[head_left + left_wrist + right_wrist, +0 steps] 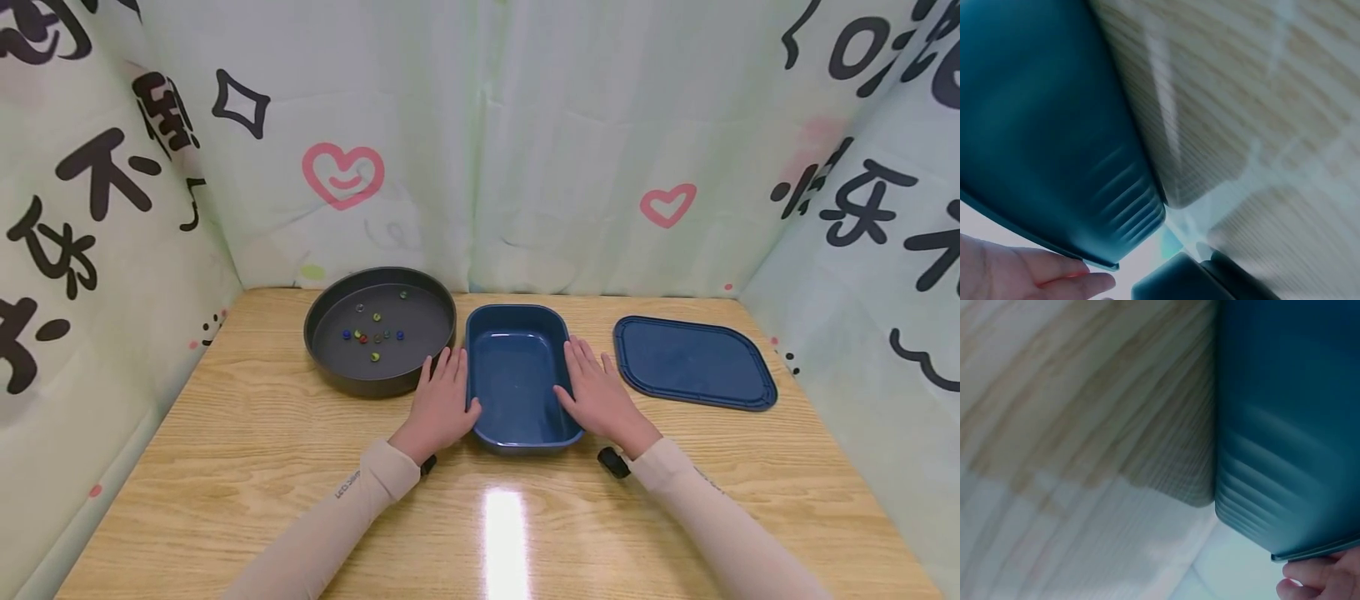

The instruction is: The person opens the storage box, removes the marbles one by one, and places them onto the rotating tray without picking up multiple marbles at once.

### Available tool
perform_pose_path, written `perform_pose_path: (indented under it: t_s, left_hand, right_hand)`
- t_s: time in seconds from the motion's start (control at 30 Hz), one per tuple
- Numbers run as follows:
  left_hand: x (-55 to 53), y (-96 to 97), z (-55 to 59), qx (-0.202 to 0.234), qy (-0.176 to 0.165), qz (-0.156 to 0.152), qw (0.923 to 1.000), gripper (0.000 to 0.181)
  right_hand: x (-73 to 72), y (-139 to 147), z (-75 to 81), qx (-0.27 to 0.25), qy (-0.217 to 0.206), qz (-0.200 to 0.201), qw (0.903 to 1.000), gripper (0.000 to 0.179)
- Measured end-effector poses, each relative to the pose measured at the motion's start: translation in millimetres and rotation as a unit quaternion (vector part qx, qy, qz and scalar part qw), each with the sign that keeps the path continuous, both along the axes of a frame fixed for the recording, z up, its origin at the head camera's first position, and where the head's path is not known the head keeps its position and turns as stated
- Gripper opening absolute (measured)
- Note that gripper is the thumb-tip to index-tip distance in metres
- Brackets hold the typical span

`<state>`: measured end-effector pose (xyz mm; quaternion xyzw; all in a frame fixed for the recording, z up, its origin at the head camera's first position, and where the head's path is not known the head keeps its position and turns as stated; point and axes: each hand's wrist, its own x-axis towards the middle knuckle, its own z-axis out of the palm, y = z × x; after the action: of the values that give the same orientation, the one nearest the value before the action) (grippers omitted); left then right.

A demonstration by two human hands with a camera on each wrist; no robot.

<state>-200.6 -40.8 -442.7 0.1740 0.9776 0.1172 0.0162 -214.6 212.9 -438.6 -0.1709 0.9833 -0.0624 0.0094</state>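
A deep blue rectangular box (522, 383) without a lid stands on the wooden table between my two hands. My left hand (442, 404) lies along its left side, fingers straight and pointing away, the thumb at the rim. On the opposite side my right hand (600, 392) touches the rim with extended fingers, its thumb reaching over the edge. The left wrist view shows the box's ribbed outer wall (1054, 125) with fingertips (1079, 284) by the rim. From the right wrist, the other wall (1285, 437) appears, with fingertips (1304, 572) under the rim.
A round dark pan (378, 371) holding several small coloured marbles (377, 337) sits left of the box, close to my left hand. A flat blue lid (693, 362) lies to the right. White printed curtains (480, 150) enclose the table's (262, 483) back and sides.
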Motion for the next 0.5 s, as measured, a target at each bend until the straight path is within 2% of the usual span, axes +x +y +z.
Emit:
perform_pose_path:
  t_s: [0.17,0.27,0.37,0.5]
  left_hand:
    - [-1.0,-1.7,0.2,-0.006,0.004,0.000,1.0000,0.073]
    - [-0.9,-6.1,4.7,-0.002,0.026,-0.009,0.9996,0.072]
    - [-1.5,-15.0,13.2,0.008,0.081,-0.033,0.9962,0.068]
    - [-5.6,-32.4,24.9,0.025,0.183,-0.082,0.9794,0.058]
  right_hand:
    - [-1.0,0,0.2,-0.009,-0.008,-0.001,0.9999,0.072]
    - [-0.4,-1,0.5,-0.013,-0.006,-0.002,0.9999,0.072]
    - [0.2,-1,0.2,-0.018,-0.002,0.000,0.9998,0.072]
    - [0.1,-1,-0.8,-0.019,-0.005,-0.001,0.9998,0.071]
